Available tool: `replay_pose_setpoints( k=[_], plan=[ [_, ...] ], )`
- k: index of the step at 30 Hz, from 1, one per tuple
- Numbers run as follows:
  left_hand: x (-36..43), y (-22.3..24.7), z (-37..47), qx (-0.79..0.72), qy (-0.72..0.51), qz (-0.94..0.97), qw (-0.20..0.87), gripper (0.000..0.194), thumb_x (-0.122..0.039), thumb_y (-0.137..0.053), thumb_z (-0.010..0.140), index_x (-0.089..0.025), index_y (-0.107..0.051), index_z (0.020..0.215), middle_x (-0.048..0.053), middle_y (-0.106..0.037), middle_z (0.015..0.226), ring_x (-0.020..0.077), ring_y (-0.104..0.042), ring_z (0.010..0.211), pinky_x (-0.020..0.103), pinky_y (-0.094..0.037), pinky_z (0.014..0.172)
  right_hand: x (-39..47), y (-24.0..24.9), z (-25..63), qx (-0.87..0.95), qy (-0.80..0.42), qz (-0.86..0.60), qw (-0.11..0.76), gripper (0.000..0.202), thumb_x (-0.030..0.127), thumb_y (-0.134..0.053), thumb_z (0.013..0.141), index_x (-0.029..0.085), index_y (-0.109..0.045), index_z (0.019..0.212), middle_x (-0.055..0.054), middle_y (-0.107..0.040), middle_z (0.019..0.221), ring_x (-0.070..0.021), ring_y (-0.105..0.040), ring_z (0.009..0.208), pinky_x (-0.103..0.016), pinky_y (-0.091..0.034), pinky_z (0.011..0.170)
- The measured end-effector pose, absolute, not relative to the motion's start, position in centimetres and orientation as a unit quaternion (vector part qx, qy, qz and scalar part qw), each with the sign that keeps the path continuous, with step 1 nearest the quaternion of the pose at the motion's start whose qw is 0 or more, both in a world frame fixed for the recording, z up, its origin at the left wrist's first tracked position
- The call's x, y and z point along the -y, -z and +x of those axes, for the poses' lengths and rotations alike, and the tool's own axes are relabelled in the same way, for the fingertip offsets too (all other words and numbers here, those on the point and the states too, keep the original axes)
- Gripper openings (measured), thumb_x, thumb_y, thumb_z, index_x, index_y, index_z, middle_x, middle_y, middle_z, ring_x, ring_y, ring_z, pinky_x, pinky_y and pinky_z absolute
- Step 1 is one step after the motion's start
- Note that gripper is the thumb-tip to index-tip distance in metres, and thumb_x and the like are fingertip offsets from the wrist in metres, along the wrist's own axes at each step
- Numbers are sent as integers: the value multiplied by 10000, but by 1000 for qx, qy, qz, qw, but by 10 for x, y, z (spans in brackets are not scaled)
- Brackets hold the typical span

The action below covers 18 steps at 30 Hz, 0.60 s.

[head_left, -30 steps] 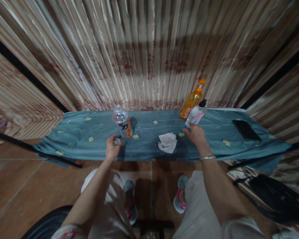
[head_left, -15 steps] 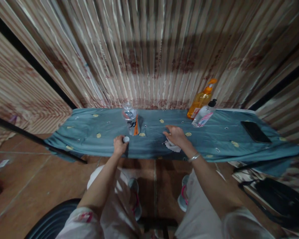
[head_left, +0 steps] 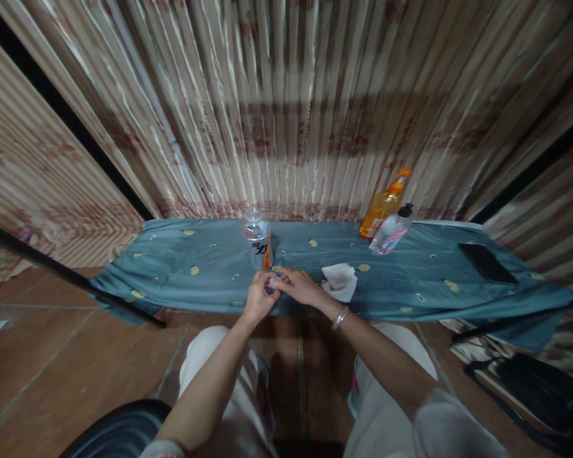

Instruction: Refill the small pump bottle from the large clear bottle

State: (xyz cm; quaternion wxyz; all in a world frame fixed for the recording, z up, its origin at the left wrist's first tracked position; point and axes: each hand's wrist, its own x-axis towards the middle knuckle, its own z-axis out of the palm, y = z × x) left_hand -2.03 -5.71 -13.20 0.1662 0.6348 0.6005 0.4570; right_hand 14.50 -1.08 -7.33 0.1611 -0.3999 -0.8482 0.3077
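Both hands meet above the front edge of the blue-green cloth. My left hand [head_left: 260, 296] is closed round a small white cap [head_left: 274, 283]. Fingers of my right hand [head_left: 298, 286] press on the same cap from the right. Just behind them stands a clear plastic bottle [head_left: 258, 245] with an orange and black label, its top uncovered. A crumpled white tissue [head_left: 340, 282] lies on the cloth to the right of my right hand.
An orange pump bottle [head_left: 381, 210] and a clear bottle with a black pump [head_left: 390, 234] stand at the back right. A black phone [head_left: 487, 262] lies further right on the cloth-covered table [head_left: 172, 254]. Dark poles flank the table.
My left hand has moved right with the white cap. My right hand has left the tissue, moved left and closed on the cap too. The view has tilted slightly upward.
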Motion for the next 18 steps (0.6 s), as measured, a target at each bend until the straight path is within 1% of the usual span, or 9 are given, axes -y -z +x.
replay_pose_setpoints(
  k=[4,6,9,11,13,15,16,18],
  plan=[
    [50,130,-5,-555,-490,650,170,415,-59,-673,662,-211,-664,1048,44,-648,1009,212,-689,981,346,-610,849,4,83,147,837,-327,-392,195,246,318,-632,948,211,-738,1142,-47,-787,975,-208,-718,890,-281,-483,785],
    [47,130,-3,-540,-504,650,176,473,-65,-675,679,-213,-641,1127,51,-642,1045,203,-692,971,342,-614,840,-1,89,151,831,-326,-399,209,229,339,-626,946,214,-743,1098,-34,-772,907,-201,-703,845,-283,-477,763],
    [47,126,-7,-533,-540,631,163,629,-128,-732,704,-222,-559,1301,94,-605,1225,209,-685,1024,362,-610,870,-11,95,158,796,-338,-434,253,246,379,-653,911,207,-720,1074,-17,-741,833,-195,-684,790,-304,-499,761],
    [45,120,-15,-547,-582,586,134,774,-207,-800,694,-226,-482,1399,136,-544,1366,254,-652,1152,410,-583,956,-20,93,161,754,-377,-448,297,260,391,-698,862,212,-696,1051,-1,-726,812,-190,-684,782,-324,-526,780],
    [39,110,-24,-572,-623,521,114,928,-272,-854,667,-230,-401,1476,170,-473,1476,315,-557,1328,468,-511,1077,-30,85,161,716,-435,-433,333,281,387,-744,808,220,-677,1024,4,-725,833,-192,-701,813,-343,-552,813],
    [26,101,-33,-591,-648,465,124,1061,-300,-883,642,-235,-315,1535,192,-385,1575,352,-408,1476,509,-400,1182,-40,71,157,690,-481,-403,361,323,367,-788,751,218,-668,1011,-11,-733,898,-203,-722,873,-362,-566,862],
    [17,97,-36,-593,-657,444,138,1111,-295,-886,637,-237,-269,1559,197,-333,1620,353,-337,1524,518,-339,1220,-45,62,154,684,-492,-388,374,347,359,-805,730,216,-667,1015,-23,-736,935,-208,-727,906,-371,-568,890],
    [-2,93,-40,-596,-670,414,158,1210,-272,-905,599,-213,-208,1586,212,-245,1673,345,-235,1574,495,-220,1275,-54,42,147,685,-490,-366,396,375,345,-826,710,211,-665,1023,-43,-740,986,-215,-728,964,-385,-561,943]
  ],
)
